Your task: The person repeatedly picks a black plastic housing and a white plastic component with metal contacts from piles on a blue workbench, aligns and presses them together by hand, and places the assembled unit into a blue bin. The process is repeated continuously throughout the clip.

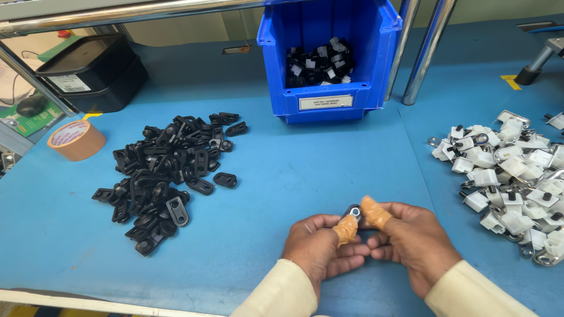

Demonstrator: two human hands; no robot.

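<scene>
Head view, left hand & right hand together, thumbs pinching small black part

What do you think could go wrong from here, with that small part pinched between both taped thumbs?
The small black part is gripped only at the thumbs of the left hand and right hand, above bare table; it could slip and drop. The tape on the thumbs may dull feel, so a poor fit might go unnoticed. A dropped part could also roll into the white pile and get mixed up.
</scene>
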